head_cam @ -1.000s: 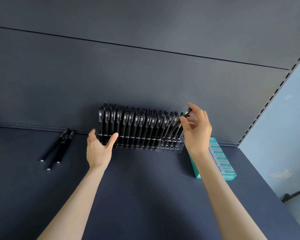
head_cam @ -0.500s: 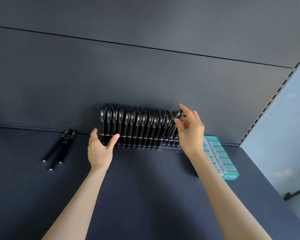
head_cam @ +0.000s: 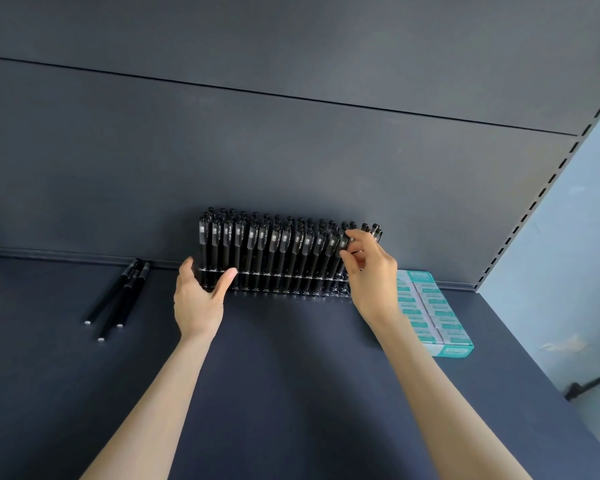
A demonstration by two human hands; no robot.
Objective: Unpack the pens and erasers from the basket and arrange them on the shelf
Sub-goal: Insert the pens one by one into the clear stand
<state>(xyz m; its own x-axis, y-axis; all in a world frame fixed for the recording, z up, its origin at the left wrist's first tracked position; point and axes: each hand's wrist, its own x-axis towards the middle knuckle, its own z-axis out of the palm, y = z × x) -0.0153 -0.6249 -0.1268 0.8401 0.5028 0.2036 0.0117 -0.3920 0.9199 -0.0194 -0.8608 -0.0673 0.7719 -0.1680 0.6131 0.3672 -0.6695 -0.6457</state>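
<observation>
A clear pen rack is seen standing on the dark shelf, set back against the dark back panel. The rack is filled with rows of black pens, held upright with their caps uppermost; those toward its right end are tilted slightly.

The right hand is raised at the right end of the pen rack. One pen of the front row there is pinched near its top between the thumb and the curled fingers, while its lower part is seated in the rack among the others.

The left hand is held at the front left corner of the pen rack. Its fingers and thumb are spread and only lightly bent, cupped about the corner of the rack's base, and nothing is gripped by them. Whether the rack is actually touched cannot be told.

Three loose pens are laid flat on the shelf to the left of the pen rack, well apart from it, bunched together with their silver ends toward the front edge.

A teal and white eraser box is laid on the shelf just to the right of the pen rack, partly covered by the right wrist, with rows of wrapped erasers shown inside it.

Further right of the pen rack, a slotted upright is seen at the panel's edge, with a pale wall beyond it.
</observation>
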